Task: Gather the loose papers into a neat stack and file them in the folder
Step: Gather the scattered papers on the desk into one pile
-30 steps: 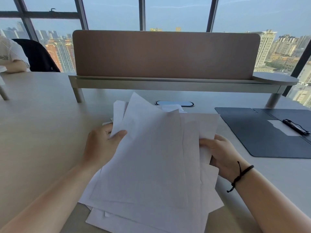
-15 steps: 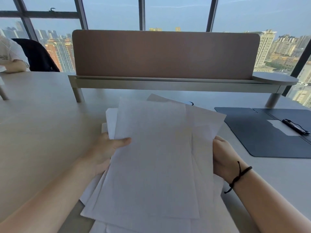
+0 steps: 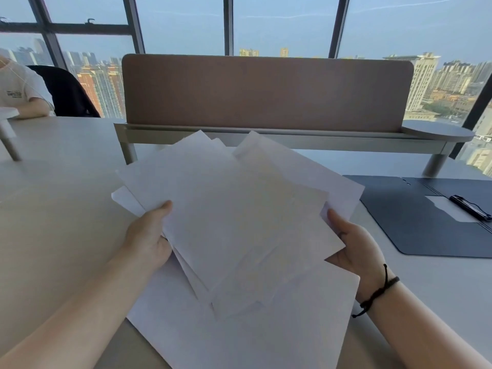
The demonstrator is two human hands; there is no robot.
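A fanned, uneven bundle of white papers (image 3: pixel 234 222) is gripped at its left edge by the left hand (image 3: pixel 149 235) and at its right edge by the right hand (image 3: pixel 354 246), thumbs on top, above further sheets (image 3: pixel 266 336) lying on the near worktop (image 3: pixel 53 209). The dark folder (image 3: pixel 415 222) lies open at right, well apart from the papers, a black pen (image 3: pixel 470 207) resting on it.

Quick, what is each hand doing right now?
Left hand: closed on the fanned white paper sheets.
Right hand: closed on the same sheets' right edge.
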